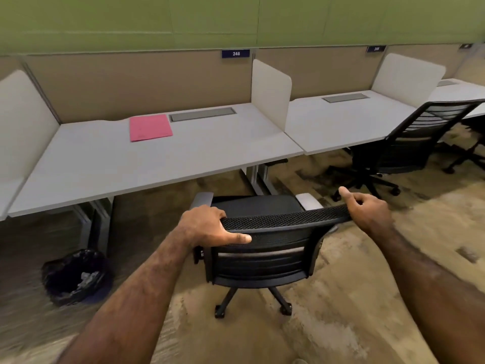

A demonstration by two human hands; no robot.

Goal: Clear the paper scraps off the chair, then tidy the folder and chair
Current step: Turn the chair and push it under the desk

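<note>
A black mesh-backed office chair [265, 248] stands on the carpet in front of the desk, its back toward me. My left hand [207, 225] grips the left end of the backrest's top edge, thumb along the back. My right hand [367, 208] rests on the right end of that edge, its fingers loosely curled and the index finger raised. The visible part of the seat [257, 203] shows no paper. A pink folder [149, 127] lies closed and flat on the white desk [147, 164], near the back.
A black-lined waste bin [76, 277] with crumpled paper inside stands on the floor at the left by the desk leg. A second black chair [409, 143] sits at the neighbouring desk on the right. White dividers separate the desks. Open carpet lies behind and to the right.
</note>
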